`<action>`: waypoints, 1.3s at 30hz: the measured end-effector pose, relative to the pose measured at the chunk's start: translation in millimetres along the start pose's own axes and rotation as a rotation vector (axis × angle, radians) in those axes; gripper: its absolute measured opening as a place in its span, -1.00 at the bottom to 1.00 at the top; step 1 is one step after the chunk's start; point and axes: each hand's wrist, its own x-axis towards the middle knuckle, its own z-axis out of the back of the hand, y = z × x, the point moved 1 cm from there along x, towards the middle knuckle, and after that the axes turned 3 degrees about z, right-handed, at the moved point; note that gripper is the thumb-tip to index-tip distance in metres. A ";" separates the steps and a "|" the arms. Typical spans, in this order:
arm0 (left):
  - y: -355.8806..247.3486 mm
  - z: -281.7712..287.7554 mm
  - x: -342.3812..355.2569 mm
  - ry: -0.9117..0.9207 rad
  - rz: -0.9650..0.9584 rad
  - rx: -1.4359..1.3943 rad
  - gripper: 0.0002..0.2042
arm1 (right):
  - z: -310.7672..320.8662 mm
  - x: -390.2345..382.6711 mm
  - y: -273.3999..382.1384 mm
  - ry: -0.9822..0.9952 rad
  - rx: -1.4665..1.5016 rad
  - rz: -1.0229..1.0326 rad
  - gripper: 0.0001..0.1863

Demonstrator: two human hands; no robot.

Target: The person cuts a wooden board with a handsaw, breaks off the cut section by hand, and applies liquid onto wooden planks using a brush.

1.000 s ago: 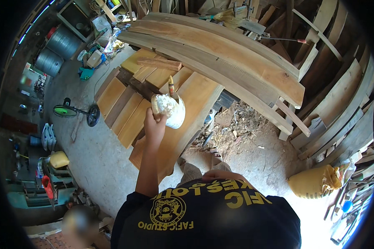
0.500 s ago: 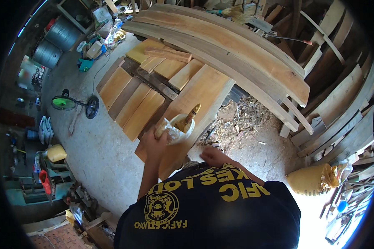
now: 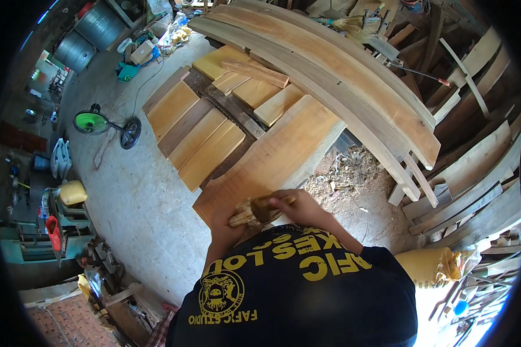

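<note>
The left hand [image 3: 226, 224] has its fingers clamped on a messy cup [image 3: 262, 216], by the near end of the wide board [image 3: 281, 150]. The right hand's [image 3: 301, 207] fingers squeeze a brush [image 3: 291, 199] (mostly hidden) above that same end.

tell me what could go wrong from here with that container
The container in the left hand is close to the shirt and the wide board; with the right hand at its rim, a slip might spill any contents on either. Loose debris beside the board could also trip someone.
</note>
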 end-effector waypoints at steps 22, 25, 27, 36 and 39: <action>25.7 34.8 -36.8 -0.267 0.114 -0.018 -0.77 | -28.4 55.9 -71.9 -0.347 -0.511 0.407 -0.83; 23.4 43.2 -42.9 -0.287 0.150 0.032 -0.80 | 65.3 75.7 -48.1 -0.543 0.105 -0.048 -0.55; 25.5 43.1 -44.4 -0.284 0.135 0.019 -0.81 | 128.7 87.7 -84.6 -0.660 -0.074 -0.029 -0.65; 18.7 34.7 -48.5 -0.295 0.109 0.057 -0.80 | 12.7 93.7 -55.0 -0.421 -0.752 0.499 -0.75; 13.9 35.6 -50.3 -0.294 0.082 0.059 -0.79 | 6.7 107.8 -46.9 -0.531 -0.162 0.278 -0.77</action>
